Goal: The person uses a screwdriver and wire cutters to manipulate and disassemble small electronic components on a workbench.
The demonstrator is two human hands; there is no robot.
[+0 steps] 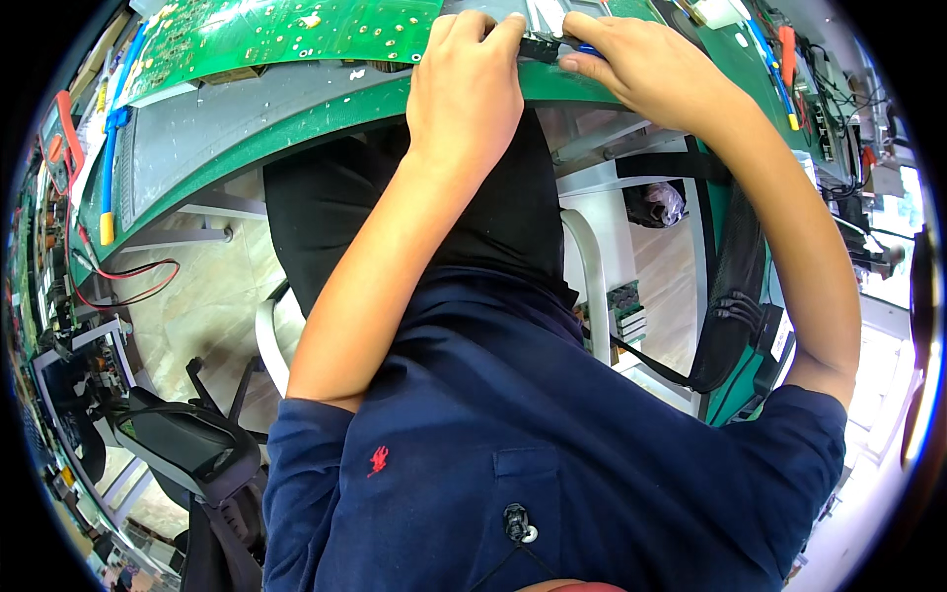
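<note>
My left hand (pixel 466 87) is at the front of the bench, beside a large green circuit board (pixel 326 28). Its fingers are closed on a small black part (pixel 539 47), with the grip partly hidden behind the knuckles. From the other side my right hand (pixel 656 71) reaches in, thumb and fingers pinched around a slim tool with a blue handle (pixel 586 47). The tool's tip meets the black part or lies close to it; I cannot tell which. Pale narrow shapes stand just behind, too small to name.
A grey mat (pixel 187 138) covers the green bench edge. At left lie a blue bar with yellow ends (pixel 109 183) and a red multimeter (pixel 63 143) with hanging leads. Another blue bar (pixel 772 71), an orange-handled item (pixel 786 47) and tangled cables are at right. An office chair (pixel 187 444) stands lower left.
</note>
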